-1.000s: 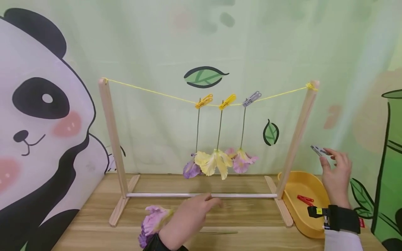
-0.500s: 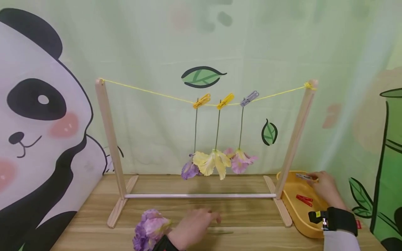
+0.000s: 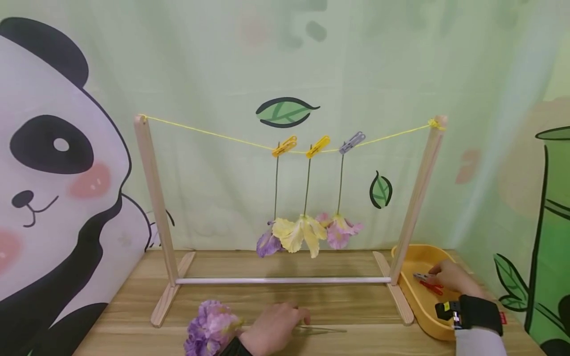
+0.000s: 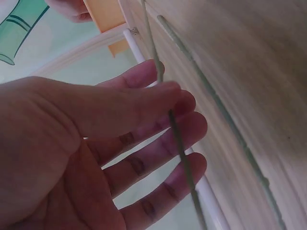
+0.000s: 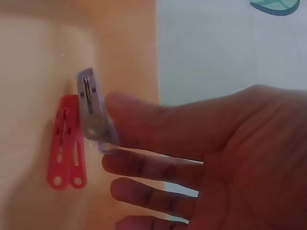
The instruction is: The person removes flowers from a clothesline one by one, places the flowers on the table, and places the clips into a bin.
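Observation:
My left hand [image 3: 273,326] is low over the table, pinching a thin green flower stem [image 4: 180,139] between thumb and index finger. A second stem [image 4: 223,112] lies on the wood beside it in the left wrist view. Purple and pink artificial flowers [image 3: 209,324] rest to the left of this hand. Inside the yellow tray [image 3: 420,316], my right hand [image 3: 456,279] holds a grey clothespin [image 5: 91,103] between thumb and fingers. That clothespin is right beside a red clothespin [image 5: 66,143] on the tray floor; whether they touch I cannot tell.
A wooden frame [image 3: 156,198] with a white crossbar [image 3: 285,280] stands behind my hands. From its yellow string [image 3: 205,131] hang three flowers upside down, clipped by an orange clothespin [image 3: 284,147], a yellow clothespin [image 3: 318,147] and a lilac clothespin [image 3: 352,143].
My right hand has come down into the tray with the grey clothespin, next to the red one. My left hand has shifted slightly down, and a stem now shows in its fingers.

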`<state>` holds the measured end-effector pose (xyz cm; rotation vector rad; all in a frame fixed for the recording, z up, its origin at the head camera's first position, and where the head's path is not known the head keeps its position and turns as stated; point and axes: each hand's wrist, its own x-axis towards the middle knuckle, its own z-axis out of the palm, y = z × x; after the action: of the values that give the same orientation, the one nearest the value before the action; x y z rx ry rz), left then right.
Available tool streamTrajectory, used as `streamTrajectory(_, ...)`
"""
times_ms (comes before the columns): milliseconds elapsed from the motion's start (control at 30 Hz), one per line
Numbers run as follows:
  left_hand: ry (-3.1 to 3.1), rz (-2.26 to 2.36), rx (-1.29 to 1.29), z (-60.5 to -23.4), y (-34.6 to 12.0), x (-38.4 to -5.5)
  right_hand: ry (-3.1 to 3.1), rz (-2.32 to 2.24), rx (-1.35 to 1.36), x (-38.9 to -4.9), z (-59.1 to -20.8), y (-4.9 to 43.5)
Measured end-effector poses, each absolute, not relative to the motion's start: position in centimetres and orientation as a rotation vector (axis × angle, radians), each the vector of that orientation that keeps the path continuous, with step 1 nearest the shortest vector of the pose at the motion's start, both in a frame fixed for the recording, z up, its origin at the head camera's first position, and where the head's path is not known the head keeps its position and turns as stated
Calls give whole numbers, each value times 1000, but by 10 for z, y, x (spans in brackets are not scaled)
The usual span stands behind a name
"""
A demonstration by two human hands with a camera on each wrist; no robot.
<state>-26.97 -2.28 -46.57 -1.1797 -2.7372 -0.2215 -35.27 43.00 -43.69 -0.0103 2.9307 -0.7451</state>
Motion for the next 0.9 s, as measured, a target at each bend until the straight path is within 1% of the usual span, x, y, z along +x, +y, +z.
streamTrajectory(67, -2748, -255, -1186, -463, -23, -270, 2949, -721, -39, -350, -431, 429)
streamTrajectory(233, -2721, -374, -1201, -455, -24, -271, 3089, -663, -260, -340, -409, 425)
streamTrajectory(300, -2687, -418, -1201, -449, -25, -271, 3129, -683, -303, -333, -397, 420)
streamTrajectory(433, -2639, -607, -1216, -435, -28, -270, 3174, -761, -338, -315, -370, 399)
streamTrajectory(600, -2527, -913, -1223, -415, -34, -270, 3155, -908, -491, -293, -338, 371)
streamTrajectory(767, -2394, -1092, -1103, -405, -40, -272, 3134, -1029, -640, -277, -322, 349)
streamTrajectory(900, -2295, -1199, -942, -402, -42, -274, 3104, -1100, -740, -270, -316, 333)
